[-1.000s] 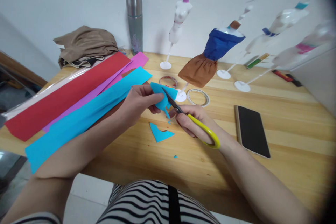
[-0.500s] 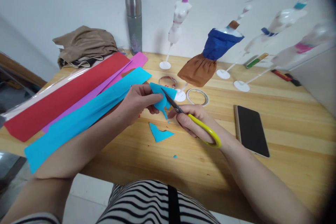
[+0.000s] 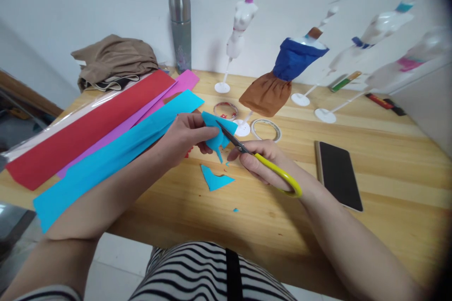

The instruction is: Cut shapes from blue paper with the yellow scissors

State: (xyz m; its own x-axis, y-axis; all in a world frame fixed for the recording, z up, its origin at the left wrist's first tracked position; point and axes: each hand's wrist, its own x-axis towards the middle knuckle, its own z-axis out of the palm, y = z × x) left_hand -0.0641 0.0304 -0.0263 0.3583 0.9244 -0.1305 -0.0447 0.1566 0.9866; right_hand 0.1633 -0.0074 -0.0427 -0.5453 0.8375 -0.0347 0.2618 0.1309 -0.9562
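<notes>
My left hand pinches a small piece of blue crepe paper between thumb and fingers above the table. My right hand is wrapped round scissors with yellow handles. Their dark blades lie across the blue piece, pointing up and left, and look nearly closed. A narrow blue strip hangs from the piece between the hands. Below it on the wood lies a blue offcut with a curved notch, along with a tiny blue scrap.
Long blue, purple and red crepe paper lies left. Behind stand a flask, brown cloth and several small dress forms, one wearing a blue-and-brown outfit. Tape rolls lie mid-table; a phone is at right.
The scissors and my right hand have shifted slightly right, and the blades have moved a little across the blue piece. The hanging strip has swung slightly left. My left hand stays nearly still.
</notes>
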